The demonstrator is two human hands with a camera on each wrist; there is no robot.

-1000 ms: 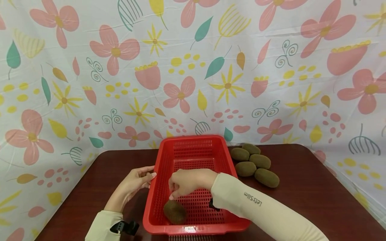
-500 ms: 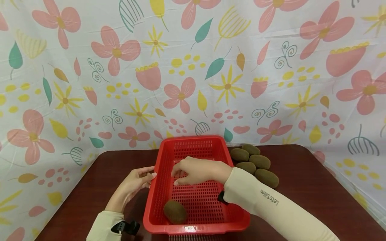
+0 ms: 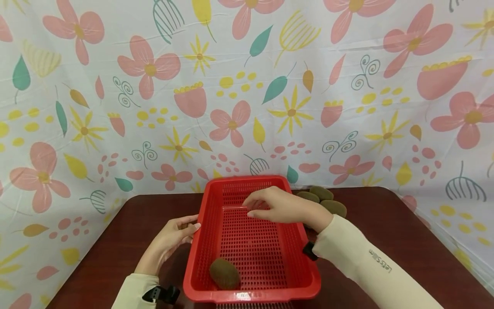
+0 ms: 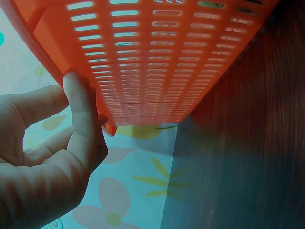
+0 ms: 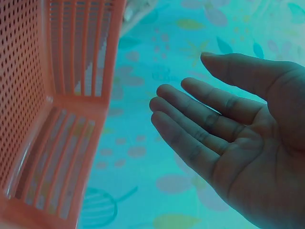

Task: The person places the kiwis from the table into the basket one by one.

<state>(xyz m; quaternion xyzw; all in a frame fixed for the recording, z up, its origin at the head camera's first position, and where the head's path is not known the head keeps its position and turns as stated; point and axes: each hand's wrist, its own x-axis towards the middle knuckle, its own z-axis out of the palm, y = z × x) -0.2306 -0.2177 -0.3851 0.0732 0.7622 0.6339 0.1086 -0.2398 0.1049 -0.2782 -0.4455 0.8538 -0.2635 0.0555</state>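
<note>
A red plastic basket point(image 3: 247, 295) with slotted walls stands on the table. My left hand point(image 3: 171, 236) holds its left rim; in the left wrist view the thumb and fingers of that left hand point(image 4: 62, 133) bend at the rim of the basket point(image 4: 143, 62). Inside, one brown kiwi point(image 3: 224, 273) lies at the near left corner. My right hand point(image 3: 279, 205) hovers over the basket's right far part with nothing in it. Its fingers point(image 5: 190, 126) are loosely extended in the right wrist view. Several kiwis point(image 3: 333, 208) lie right of the basket, partly hidden by my right arm.
A dark brown wooden table point(image 3: 386, 227) carries everything. Behind it hangs a white cloth point(image 3: 239, 150) printed with flowers and leaves. A black strap point(image 3: 160, 294) sits on my left wrist.
My right hand has moved away from the kiwi in the basket, rising and passing rightward toward the other kiwis. My left hand stays at the rim.
</note>
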